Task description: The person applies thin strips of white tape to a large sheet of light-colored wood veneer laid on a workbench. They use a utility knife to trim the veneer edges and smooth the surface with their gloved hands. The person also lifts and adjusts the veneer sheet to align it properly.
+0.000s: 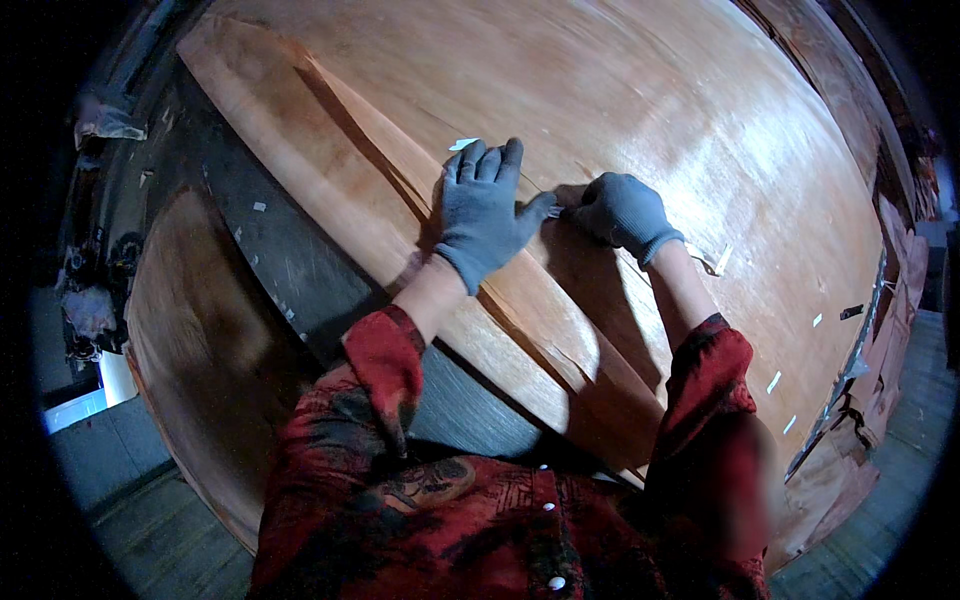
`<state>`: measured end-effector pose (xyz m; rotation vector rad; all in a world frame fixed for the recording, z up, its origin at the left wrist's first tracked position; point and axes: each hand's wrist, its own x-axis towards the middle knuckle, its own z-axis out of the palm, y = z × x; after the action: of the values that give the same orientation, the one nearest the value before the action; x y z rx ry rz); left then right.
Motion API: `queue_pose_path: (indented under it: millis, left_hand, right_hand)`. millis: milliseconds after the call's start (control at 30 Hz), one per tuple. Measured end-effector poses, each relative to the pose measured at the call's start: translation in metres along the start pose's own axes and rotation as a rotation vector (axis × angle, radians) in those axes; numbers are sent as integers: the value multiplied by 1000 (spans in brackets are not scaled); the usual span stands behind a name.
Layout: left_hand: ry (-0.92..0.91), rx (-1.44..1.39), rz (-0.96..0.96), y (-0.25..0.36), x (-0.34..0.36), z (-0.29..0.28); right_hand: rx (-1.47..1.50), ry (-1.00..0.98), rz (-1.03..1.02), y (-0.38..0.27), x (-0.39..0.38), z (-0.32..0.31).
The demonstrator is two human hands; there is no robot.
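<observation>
My left hand (481, 212), in a grey glove, lies open and flat on a narrow strip of thin wood veneer (300, 180), its thumb stretched toward my right hand. The strip runs diagonally over a wide veneer sheet (560, 80) and has a raised, buckled edge. Beside the left thumb, my right hand (625, 214), also gloved in grey, is closed with its knuckles up. A small shiny tip shows at its fingers; what it holds is mostly hidden. A pale scrap (463, 144) lies just beyond the left fingertips.
A dark board edge (290, 250) shows left of the strip, with another brown veneer sheet (200, 330) lower left. On the right, several pale tape bits (774, 382) and a small black piece (851, 312) lie on the sheet. Torn veneer pieces (895, 290) hang at the far right.
</observation>
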<state>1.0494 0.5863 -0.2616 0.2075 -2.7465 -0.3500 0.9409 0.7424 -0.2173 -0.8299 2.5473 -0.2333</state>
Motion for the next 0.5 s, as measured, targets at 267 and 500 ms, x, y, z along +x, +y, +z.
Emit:
queue_pose_path:
  millis: [267, 500]
  left_hand:
    - [-175, 171, -177, 7, 6, -2]
    - [-387, 217, -223, 50, 35, 1]
  right_hand:
    - [-218, 0, -22, 19, 8, -5]
    - [-211, 20, 1, 19, 5, 12]
